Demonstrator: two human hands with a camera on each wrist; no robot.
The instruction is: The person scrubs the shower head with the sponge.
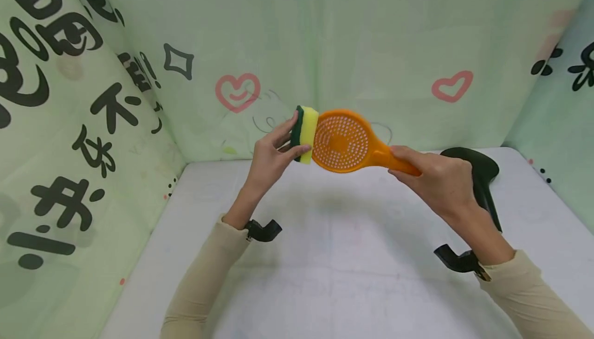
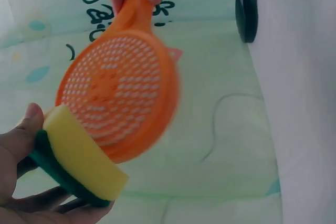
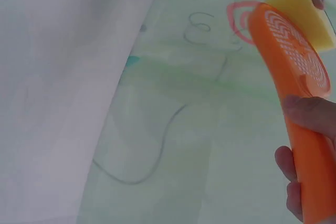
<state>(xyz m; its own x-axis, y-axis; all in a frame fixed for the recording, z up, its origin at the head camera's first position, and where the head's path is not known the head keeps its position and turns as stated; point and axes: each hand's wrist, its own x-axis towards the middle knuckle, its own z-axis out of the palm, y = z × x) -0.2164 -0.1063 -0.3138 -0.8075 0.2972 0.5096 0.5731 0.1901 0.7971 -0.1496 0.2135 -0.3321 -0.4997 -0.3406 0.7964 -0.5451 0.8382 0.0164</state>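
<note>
An orange slotted strainer ladle (image 1: 342,142) is held up above the table by its handle in my right hand (image 1: 438,182), the thumb lying along the handle (image 3: 310,166). My left hand (image 1: 274,156) pinches a yellow sponge (image 1: 308,134) with a dark green scouring side between thumb and fingers. The sponge's yellow face points toward the strainer, right at the rim of its round bowl. In the left wrist view the sponge (image 2: 81,153) overlaps the lower edge of the perforated bowl (image 2: 118,87).
A dark green ladle-like utensil (image 1: 473,169) lies on the white table (image 1: 325,277) at the back right, partly behind my right hand. Pale green printed curtains (image 1: 371,30) enclose the table at the back and sides. Each wrist wears a black camera mount (image 1: 263,231).
</note>
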